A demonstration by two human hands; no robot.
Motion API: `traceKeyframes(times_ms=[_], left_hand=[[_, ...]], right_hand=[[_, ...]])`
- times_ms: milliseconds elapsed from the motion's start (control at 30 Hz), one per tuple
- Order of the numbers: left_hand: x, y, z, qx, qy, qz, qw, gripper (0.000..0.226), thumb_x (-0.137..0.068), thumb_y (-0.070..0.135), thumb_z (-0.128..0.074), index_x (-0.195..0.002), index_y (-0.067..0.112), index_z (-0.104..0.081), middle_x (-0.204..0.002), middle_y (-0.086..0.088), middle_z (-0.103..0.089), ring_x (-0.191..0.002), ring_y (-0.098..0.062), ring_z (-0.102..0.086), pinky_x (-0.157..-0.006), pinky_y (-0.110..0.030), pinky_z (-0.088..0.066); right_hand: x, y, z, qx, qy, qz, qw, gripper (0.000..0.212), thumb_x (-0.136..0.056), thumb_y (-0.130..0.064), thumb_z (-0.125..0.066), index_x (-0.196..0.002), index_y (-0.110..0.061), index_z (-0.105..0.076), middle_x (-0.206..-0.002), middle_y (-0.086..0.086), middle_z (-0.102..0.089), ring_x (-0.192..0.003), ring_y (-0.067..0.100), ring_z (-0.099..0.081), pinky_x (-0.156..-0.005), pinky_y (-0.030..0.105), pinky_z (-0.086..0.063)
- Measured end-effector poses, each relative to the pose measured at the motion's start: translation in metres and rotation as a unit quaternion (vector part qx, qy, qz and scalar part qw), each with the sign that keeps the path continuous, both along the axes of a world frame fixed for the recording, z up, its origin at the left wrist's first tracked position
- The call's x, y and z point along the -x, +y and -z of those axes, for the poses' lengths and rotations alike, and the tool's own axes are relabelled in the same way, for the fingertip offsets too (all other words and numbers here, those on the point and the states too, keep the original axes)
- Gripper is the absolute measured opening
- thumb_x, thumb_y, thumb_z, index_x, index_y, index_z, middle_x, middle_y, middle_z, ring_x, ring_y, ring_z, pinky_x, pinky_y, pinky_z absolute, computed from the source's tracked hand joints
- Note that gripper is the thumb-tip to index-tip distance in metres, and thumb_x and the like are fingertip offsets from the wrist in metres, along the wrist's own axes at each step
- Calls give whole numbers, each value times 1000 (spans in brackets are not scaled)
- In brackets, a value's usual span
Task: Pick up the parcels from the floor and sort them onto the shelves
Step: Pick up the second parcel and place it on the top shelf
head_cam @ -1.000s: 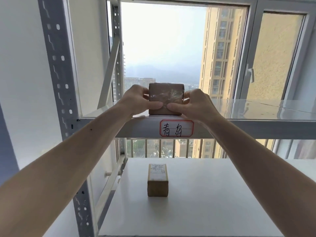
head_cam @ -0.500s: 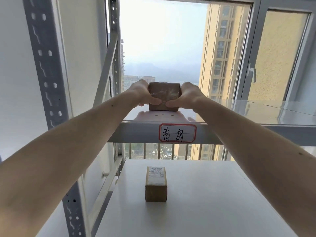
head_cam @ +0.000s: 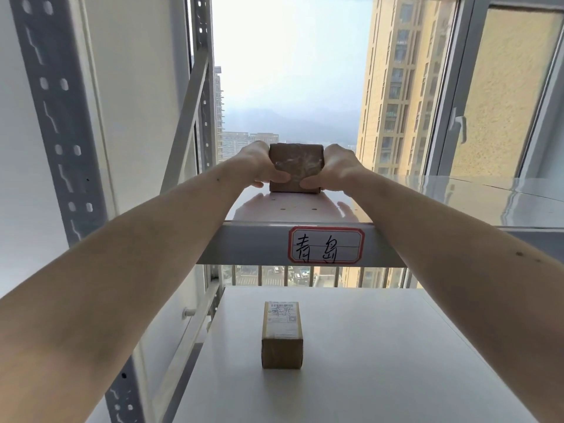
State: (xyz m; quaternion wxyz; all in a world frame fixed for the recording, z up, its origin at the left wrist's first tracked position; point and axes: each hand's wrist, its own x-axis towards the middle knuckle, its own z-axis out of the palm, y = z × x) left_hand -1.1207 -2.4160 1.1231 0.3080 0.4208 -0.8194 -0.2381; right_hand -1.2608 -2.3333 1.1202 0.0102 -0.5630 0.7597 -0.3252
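A small brown taped parcel [head_cam: 295,166] rests on the glossy upper shelf [head_cam: 457,203], set back from its front edge. My left hand [head_cam: 259,164] grips its left side and my right hand [head_cam: 332,167] grips its right side, thumbs pressed on the near face. A red-bordered handwritten label [head_cam: 326,245] is stuck on the shelf's front beam. On the white lower shelf [head_cam: 381,346] stands a second brown parcel [head_cam: 282,335] with a printed label on top, untouched, directly below my hands.
A grey perforated rack upright [head_cam: 52,123] rises at the left, with a diagonal brace [head_cam: 186,117] behind it. A window frame with a handle [head_cam: 459,126] stands behind the rack on the right. Both shelves stretch to the right.
Both hands have pushed the parcel farther back along the upper shelf, away from the labelled beam. The view has shifted so more of the shelf top shows.
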Motion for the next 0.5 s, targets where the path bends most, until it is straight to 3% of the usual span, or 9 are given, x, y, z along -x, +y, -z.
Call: traceKeyframes(times_ms=[267, 367, 500], left_hand=[[2, -3, 3, 8, 7, -6, 1000, 28, -84, 21, -78, -103, 8, -61, -106, -10, -65, -90, -22, -63, -91, -37, -58], [2, -4, 3, 6, 9, -8, 1000, 31, -83, 20, -79, -106, 6, -64, -107, -12, -67, -92, -23, -64, -91, -39, -58], [2, -4, 3, 11, 8, -5, 1000, 26, -83, 20, -78, -99, 8, -61, -102, -10, -65, -90, -23, -62, -91, -39, -58]], right_hand=[[1, -4, 3, -2, -13, 2, 1000, 51, -82, -31, -80, -120, -4, -59, -102, 8, -59, -89, 22, -57, -75, 30, -45], [2, -6, 4, -1, -7, 8, 1000, 52, -82, -33, -80, -120, -5, -59, -102, 8, -58, -91, 23, -56, -75, 30, -44], [3, -7, 4, 2, -4, 6, 1000, 49, -82, -31, -80, -119, -5, -60, -98, 7, -59, -77, 19, -57, -60, 24, -42]])
